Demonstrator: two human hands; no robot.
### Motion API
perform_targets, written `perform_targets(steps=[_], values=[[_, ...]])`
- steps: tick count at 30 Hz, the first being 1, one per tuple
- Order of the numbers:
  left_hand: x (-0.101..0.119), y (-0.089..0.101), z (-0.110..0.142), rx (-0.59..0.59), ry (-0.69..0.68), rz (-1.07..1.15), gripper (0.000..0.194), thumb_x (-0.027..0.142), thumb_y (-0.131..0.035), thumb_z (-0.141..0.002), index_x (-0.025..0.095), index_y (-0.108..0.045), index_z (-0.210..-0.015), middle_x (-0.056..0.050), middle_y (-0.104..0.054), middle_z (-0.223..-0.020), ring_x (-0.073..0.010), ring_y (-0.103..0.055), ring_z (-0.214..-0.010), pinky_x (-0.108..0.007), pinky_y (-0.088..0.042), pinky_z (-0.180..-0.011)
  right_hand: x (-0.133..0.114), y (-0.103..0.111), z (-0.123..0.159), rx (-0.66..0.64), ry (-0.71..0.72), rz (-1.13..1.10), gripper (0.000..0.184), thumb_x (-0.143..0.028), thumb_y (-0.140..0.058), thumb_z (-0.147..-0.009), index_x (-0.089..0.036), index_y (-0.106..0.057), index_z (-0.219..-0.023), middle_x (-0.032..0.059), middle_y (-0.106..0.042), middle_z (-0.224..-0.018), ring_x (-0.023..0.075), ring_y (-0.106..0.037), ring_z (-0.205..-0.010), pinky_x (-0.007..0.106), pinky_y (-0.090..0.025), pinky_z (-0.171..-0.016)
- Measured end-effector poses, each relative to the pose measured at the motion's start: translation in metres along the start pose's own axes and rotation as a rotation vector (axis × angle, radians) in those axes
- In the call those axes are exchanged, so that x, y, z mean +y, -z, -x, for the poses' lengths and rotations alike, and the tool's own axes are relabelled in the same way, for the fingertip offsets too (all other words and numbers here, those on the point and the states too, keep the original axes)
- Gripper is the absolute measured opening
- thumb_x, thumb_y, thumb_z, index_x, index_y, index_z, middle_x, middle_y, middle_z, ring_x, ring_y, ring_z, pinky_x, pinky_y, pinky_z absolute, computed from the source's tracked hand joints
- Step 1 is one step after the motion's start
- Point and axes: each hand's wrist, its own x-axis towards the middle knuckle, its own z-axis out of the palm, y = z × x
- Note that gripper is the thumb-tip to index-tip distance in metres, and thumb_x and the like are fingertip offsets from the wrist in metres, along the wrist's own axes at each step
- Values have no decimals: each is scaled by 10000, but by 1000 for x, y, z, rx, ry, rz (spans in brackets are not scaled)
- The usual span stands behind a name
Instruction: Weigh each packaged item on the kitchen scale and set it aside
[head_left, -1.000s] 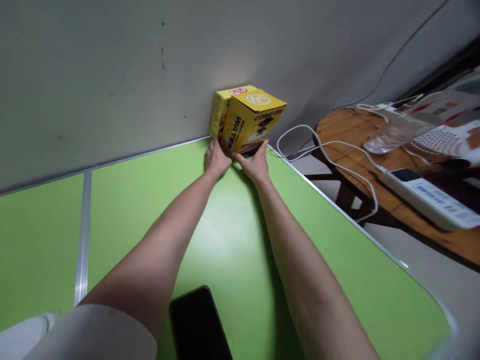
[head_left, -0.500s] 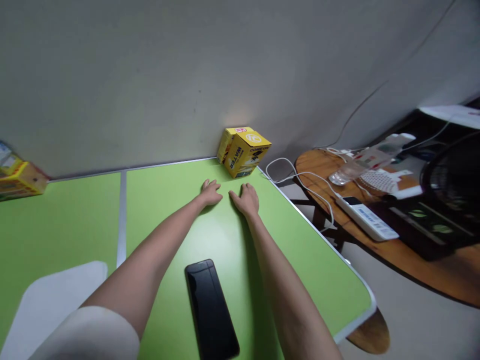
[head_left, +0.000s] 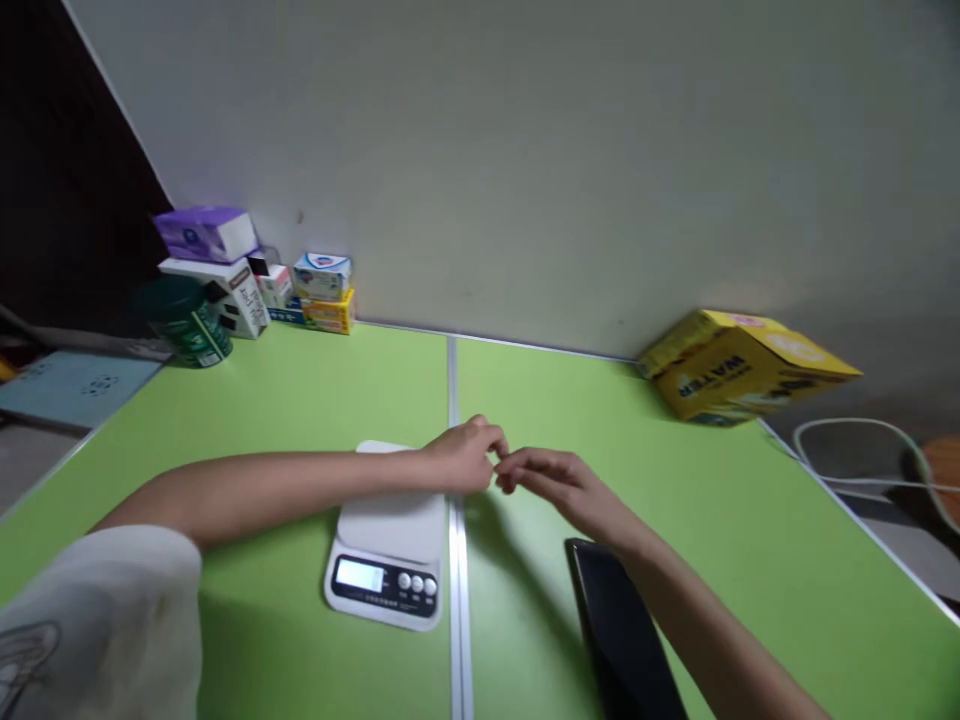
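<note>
The green table (head_left: 300, 400), crossed by a metal strip (head_left: 460, 620), bears a white scale (head_left: 401, 530) near its middle, a black phone (head_left: 630, 650) near right, yellow boxes (head_left: 712, 385) far right, and, far left, a dark green tub (head_left: 187, 320) beside cartons (head_left: 328, 314), probably stacked, though blurred.

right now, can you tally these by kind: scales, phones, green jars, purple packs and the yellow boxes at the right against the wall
Scale: 1
Phone: 1
Green jar: 1
Purple pack: 1
Yellow boxes at the right: 2, one partly behind the other
Total: 6
</note>
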Motion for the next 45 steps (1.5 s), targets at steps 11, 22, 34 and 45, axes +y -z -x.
perform_targets(steps=[11,22,34,45], values=[[-128,81,80,260,153,315,222,7,-389,-749,202,-488,-791,-11,-616,-836,-170,-592,-844,-300,-477,-818,-52,-129,-132,-289,-5,-38,267,-428,-677,-787,-168,-705,-840,45,-683,-788,167,-627,-759,368,-512,-791],[-199,217,-5,921,73,318,821,-45,-447,-680,161,-301,-1462,-94,-250,-1598,-213,-206,-1483,-378,-169,-1226,-79,-129,-311,306,35,-242,423,-259,-644,-613,-255,-550,-1026,42,-621,-1189,204,-585,-1144,382,-462,-972],[-173,236,-14,921,113,201,634,-51,-446,-762,37,-426,-1389,-152,-518,-1417,-230,-472,-1304,-363,-346,-1131,-93,-119,-344,300,120,-401,174,-363,-446,-778,-243,-542,-859,14,-655,-1114,190,-545,-1192,393,-379,-1066],[-98,61,110,357,186,409,807,242,-497,-835,245,-103,-1540,-71,-185,-1620,-305,-188,-1490,-501,-197,-1225,-57,-96,-76,50,-210,-292,579,-562,-533,-842,-279,-546,-1347,27,-466,-1507,272,-367,-1423,504,-198,-1206]])
